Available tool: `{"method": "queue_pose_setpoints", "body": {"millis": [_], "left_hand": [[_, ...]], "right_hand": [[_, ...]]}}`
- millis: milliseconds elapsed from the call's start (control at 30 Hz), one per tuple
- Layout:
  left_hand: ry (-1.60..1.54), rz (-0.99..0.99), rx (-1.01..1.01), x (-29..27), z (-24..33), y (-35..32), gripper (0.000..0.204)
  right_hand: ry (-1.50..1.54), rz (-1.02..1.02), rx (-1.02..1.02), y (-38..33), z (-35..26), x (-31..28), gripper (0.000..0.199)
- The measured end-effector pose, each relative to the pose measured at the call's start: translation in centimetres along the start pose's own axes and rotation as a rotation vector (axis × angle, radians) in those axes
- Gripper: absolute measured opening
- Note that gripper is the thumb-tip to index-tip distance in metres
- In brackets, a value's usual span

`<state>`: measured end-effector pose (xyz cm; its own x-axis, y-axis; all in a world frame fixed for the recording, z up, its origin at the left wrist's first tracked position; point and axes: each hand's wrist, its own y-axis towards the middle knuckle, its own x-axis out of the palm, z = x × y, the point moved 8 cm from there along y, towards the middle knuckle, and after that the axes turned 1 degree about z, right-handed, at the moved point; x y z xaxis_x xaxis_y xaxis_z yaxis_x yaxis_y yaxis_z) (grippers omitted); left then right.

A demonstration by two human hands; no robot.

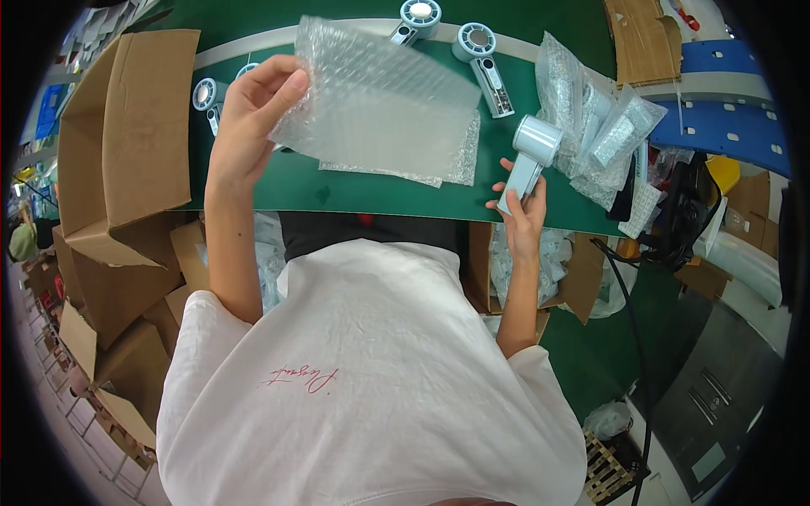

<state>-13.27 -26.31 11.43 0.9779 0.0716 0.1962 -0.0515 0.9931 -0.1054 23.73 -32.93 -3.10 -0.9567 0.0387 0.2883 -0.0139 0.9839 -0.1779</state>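
My left hand (257,114) pinches the upper left edge of a clear bubble-wrap bag (380,88), held up over the green table (354,198). Beneath it lies more bubble wrap (467,152), mostly covered by the raised bag. My right hand (525,215) grips a pale blue handheld fan (537,142) by its handle, head pointing away from me, to the right of the bag. Farther back, two similar fans lie on the table, one a whole fan (485,63) and one partly behind the bag (420,13). Another fan (205,94) rests beside my left wrist, partly hidden.
Bubble-wrapped packages (620,131) are heaped on the table's right side, near a blue perforated rail (717,135). A large open cardboard box (152,126) stands at the left. Below the table edge, another box (582,274) holds clear plastic. A black cable (637,354) hangs at right.
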Motion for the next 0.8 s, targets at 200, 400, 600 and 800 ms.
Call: {"method": "queue_pose_setpoints", "body": {"millis": [200,400,600,800], "left_hand": [[1.048,0.451,0.776,3.0,-1.8,-2.1,0.043],[1.126,-0.098,0.484,12.8,-11.8,-3.4,0.023],[1.121,-0.124,0.466,11.7,-12.7,-2.4,0.016],[0.851,-0.266,0.194,10.6,-12.9,-1.4,0.009]], "right_hand": [[0.002,-0.008,0.015,-0.1,0.2,-0.2,0.053],[0.01,0.001,0.007,0.2,0.2,-0.1,0.052],[-0.021,-0.015,0.003,0.0,0.0,0.4,0.052],[-0.065,-0.039,0.003,0.0,-0.2,0.6,0.051]]}}
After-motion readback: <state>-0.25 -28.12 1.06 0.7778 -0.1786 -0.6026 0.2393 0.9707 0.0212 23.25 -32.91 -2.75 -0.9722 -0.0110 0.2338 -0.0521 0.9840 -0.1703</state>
